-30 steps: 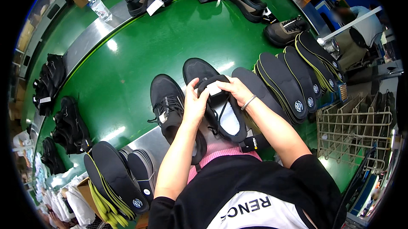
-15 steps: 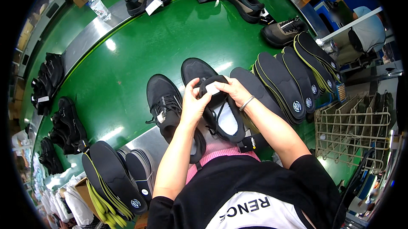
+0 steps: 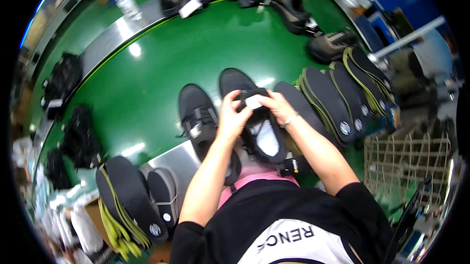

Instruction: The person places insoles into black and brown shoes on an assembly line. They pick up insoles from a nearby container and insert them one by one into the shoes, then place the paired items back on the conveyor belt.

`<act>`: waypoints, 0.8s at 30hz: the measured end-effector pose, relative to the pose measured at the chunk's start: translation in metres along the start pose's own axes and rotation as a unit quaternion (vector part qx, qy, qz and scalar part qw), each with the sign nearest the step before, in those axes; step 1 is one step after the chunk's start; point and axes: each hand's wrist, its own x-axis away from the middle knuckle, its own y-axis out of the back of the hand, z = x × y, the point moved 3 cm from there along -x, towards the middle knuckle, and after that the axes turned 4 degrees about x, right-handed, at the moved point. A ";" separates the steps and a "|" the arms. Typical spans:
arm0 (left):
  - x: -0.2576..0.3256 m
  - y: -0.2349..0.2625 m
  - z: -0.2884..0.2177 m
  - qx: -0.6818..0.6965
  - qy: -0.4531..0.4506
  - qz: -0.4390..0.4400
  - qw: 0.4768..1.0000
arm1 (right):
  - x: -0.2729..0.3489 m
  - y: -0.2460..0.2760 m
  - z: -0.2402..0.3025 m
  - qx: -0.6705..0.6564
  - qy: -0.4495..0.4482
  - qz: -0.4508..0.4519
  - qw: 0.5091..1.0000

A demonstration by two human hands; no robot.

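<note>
A black shoe (image 3: 237,82) lies with its toe away from me, its pale insole visible through the opening. Its padded tongue (image 3: 248,95) is pulled up between my two hands, and a small white label (image 3: 253,101) shows on it. My left hand (image 3: 232,116) pinches the tongue's left side with thumb and fingers. From the other side my right hand (image 3: 277,107), with a bracelet at the wrist, grips the tongue, its thumb on the label. To the left sits a second black laced shoe (image 3: 197,103), partly covered by my left forearm.
Black insoles with yellow-green edges (image 3: 320,100) are stacked at right; another insole stack (image 3: 125,190) stands at lower left. More shoes (image 3: 289,12) line the green table's (image 3: 161,63) far and left edges. A wire rack (image 3: 406,161) and a water bottle (image 3: 128,4) are beyond.
The whole scene has shifted slightly in the view and is blurrier. Both hands keep their hold on the shoe tongue, with little change in their fingers.
</note>
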 end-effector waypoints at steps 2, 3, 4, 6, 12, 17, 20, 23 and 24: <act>0.006 -0.002 -0.012 -0.117 -0.026 0.002 0.993 | 0.000 0.003 -0.002 0.051 0.008 0.001 0.999; 0.011 -0.006 -0.018 -0.210 -0.049 0.011 0.976 | 0.000 0.007 -0.001 0.080 0.006 0.004 0.997; 0.023 -0.013 -0.024 -0.304 -0.158 -0.019 0.939 | 0.003 0.010 0.000 0.100 0.017 -0.011 0.995; 0.067 -0.008 -0.043 -0.395 -0.261 -0.055 0.879 | 0.010 0.000 0.015 0.163 0.062 -0.042 0.984; 0.262 0.088 -0.039 -0.093 0.000 -0.010 0.996 | 0.053 -0.014 0.032 0.454 0.244 -0.114 0.850; 0.438 0.176 0.104 0.052 0.303 -0.461 0.833 | 0.066 -0.055 0.045 0.638 0.324 -0.009 0.698; 0.495 0.234 0.242 -0.088 0.206 -0.714 0.663 | 0.056 -0.063 0.031 0.707 0.372 0.008 0.601; 0.465 0.282 0.242 -0.170 0.308 -0.741 0.572 | 0.060 -0.063 0.023 0.745 0.379 0.004 0.549; 0.454 0.292 0.242 -0.182 0.285 -0.757 0.560 | 0.061 -0.062 0.022 0.752 0.368 0.008 0.547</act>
